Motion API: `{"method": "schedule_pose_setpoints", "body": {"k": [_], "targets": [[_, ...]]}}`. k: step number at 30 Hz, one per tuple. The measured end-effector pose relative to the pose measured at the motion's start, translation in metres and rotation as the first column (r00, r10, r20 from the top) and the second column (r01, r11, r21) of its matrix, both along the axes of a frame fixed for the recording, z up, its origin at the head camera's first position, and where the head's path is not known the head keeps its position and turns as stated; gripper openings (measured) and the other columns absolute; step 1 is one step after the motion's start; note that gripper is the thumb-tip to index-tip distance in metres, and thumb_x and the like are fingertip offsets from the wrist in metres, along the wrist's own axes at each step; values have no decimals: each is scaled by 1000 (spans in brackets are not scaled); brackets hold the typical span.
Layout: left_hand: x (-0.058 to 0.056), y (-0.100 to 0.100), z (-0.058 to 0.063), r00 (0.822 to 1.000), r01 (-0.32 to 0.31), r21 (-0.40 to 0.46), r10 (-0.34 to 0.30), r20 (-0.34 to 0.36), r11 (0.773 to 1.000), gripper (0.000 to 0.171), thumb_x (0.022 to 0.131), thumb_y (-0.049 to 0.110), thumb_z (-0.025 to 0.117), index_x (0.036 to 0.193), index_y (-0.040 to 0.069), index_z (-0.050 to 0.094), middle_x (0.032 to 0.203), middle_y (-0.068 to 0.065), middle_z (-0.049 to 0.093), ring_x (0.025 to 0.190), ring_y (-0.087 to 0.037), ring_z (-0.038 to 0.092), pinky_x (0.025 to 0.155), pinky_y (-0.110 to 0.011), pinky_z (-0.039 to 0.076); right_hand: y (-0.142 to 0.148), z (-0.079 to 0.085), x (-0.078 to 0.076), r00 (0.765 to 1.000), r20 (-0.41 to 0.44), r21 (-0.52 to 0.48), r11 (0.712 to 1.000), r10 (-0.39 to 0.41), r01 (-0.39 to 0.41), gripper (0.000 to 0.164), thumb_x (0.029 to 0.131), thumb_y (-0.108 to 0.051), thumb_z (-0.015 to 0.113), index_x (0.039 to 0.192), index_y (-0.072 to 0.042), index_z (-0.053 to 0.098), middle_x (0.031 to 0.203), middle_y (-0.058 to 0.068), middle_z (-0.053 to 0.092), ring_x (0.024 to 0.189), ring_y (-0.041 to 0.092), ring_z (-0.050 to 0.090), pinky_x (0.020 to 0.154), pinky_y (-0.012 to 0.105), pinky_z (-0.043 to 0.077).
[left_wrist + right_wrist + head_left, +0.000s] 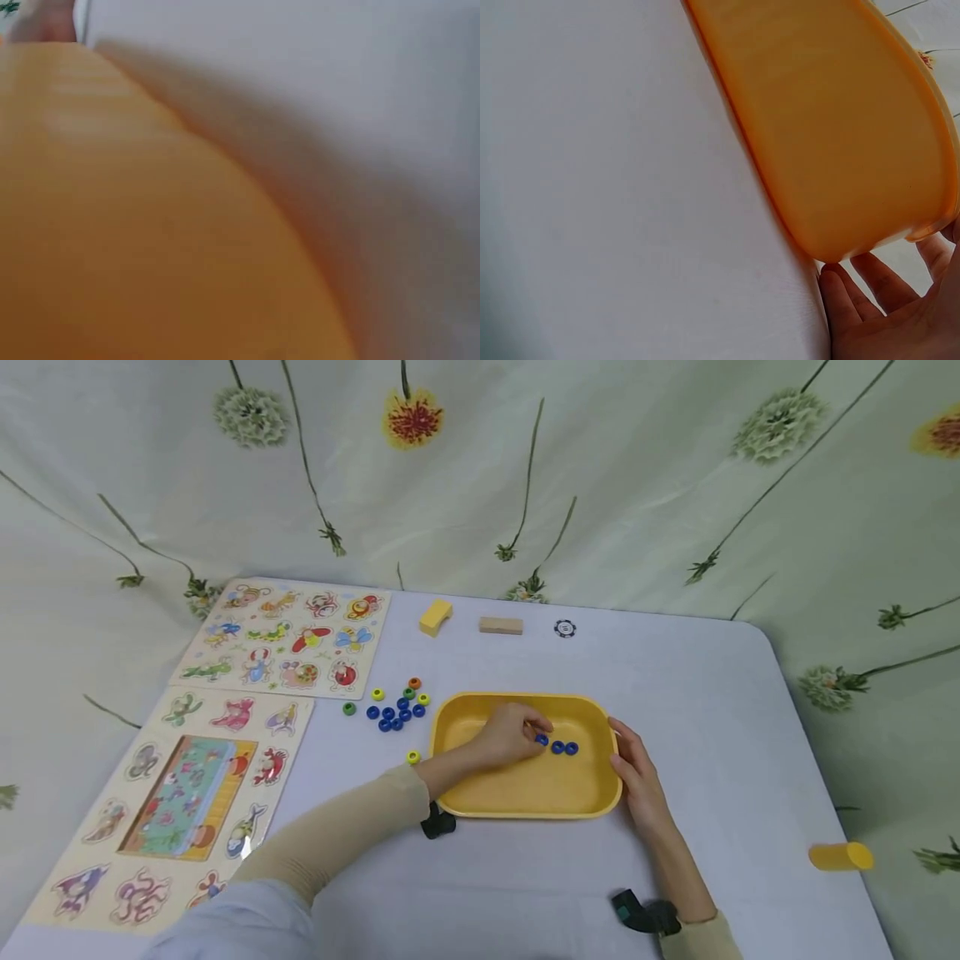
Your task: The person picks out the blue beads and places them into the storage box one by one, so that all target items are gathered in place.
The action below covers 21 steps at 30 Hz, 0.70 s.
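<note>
A yellow tray (pixel 525 806) lies on the table, two blue beads (pixel 565 748) on its floor. Reaching inside from the left, my left hand (pixel 510 735) pinches another blue bead (pixel 542 740) at its fingertips, just left of that pair. My right hand (pixel 637 772) rests against the tray's right end, thumb and fingertips at the rim. In the right wrist view, fairly straight fingers (pixel 889 283) touch the end of the tray wall. Only the tray's outer side (pixel 165 225) fills much of the left wrist view, where the bead is hidden.
Left of the tray lie several loose beads (pixel 397 724), mostly blue. Two picture puzzle boards (pixel 292 706) cover the table's left side. Behind the tray are a yellow arch block (pixel 435 617), a wooden block (pixel 501 626) and a chip (pixel 565 628). A yellow cylinder (pixel 840 857) lies far right.
</note>
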<state>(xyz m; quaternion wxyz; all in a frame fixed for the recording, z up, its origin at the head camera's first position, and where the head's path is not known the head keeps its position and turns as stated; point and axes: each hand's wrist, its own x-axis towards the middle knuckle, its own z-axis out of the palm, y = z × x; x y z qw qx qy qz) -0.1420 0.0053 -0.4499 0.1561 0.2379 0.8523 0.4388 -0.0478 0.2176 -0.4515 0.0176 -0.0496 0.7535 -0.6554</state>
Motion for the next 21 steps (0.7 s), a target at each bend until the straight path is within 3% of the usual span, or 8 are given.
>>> {"method": "schedule_pose_setpoints", "body": {"k": [7,14,18,21], "targets": [[4,8,-8,998,8,-80,-13,-66,997,16,69,10,72,85,9,68,78,1,64,65,-4,55,61,-14,45,-2,2,2,998,38,-5,999,-41,41,43,95,-8,34,137,-16,30,133,17,40,105,26,51,79,22,48],[8,10,-4,988,29,-141,-49,-146,990,18,69,11,71,86,11,68,80,2,63,71,-5,55,65,-14,44,2,-1,0,1000,1,0,1000,3,-3,43,96,-7,31,139,-13,26,133,22,37,106,25,50,80,21,48],[10,6,2,991,14,-112,-29,-134,994,22,70,14,71,92,11,67,87,2,62,68,-4,54,63,-15,44,3,-4,-1,1000,8,-8,1000,-1,1,43,96,-9,32,138,-15,27,133,20,37,107,23,50,81,20,47],[17,-8,19,989,-12,-16,10,-147,1000,26,74,19,69,98,11,66,94,0,62,67,-4,53,61,-17,45,1,-4,0,1000,8,-8,1000,3,-3,43,96,-10,32,139,-14,26,133,21,37,106,24,50,80,21,47]]}}
